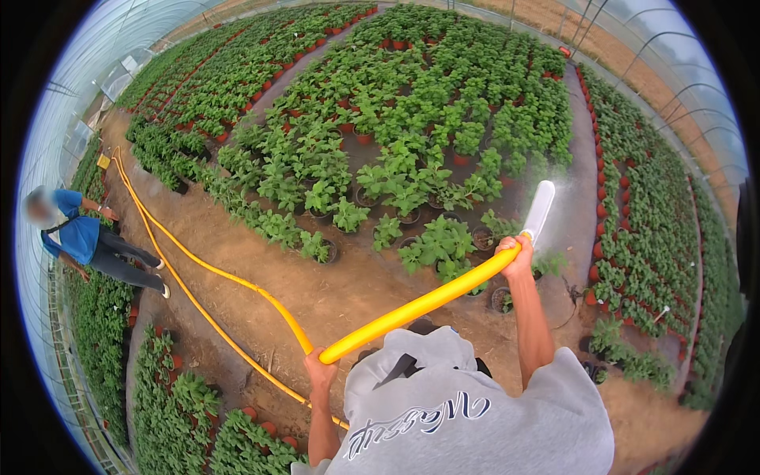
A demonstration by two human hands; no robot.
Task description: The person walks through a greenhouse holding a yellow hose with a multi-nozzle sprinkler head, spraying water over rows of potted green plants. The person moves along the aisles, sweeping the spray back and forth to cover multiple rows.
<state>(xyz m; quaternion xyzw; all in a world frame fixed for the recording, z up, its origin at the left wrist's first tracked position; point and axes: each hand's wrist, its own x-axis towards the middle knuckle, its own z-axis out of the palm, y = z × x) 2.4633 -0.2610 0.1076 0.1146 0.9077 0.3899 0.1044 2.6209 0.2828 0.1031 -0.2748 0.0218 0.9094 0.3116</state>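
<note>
A thick yellow hose (415, 303) runs across in front of me from lower left to upper right. My left hand (320, 369) is closed around it at the lower left, where it bends back sharply. Near the hose's front end my right hand (518, 256) grips it, just behind a whitish nozzle piece (539, 209). Fine water spray (555, 193) surrounds that piece and reaches the dark ground sheet and nearby leaves. Green potted plants (439, 244), some in black pots and some in red-brown ones, stand ahead of and beside the nozzle.
The hose's yellow line (205, 261) loops over the bare soil path (237, 240) at left. A person in a blue shirt (80, 231) stands at the far left beside plant rows. More potted plants (653, 237) fill the right side, past a dark walkway (582, 148). Greenhouse hoops (683, 86) arch overhead.
</note>
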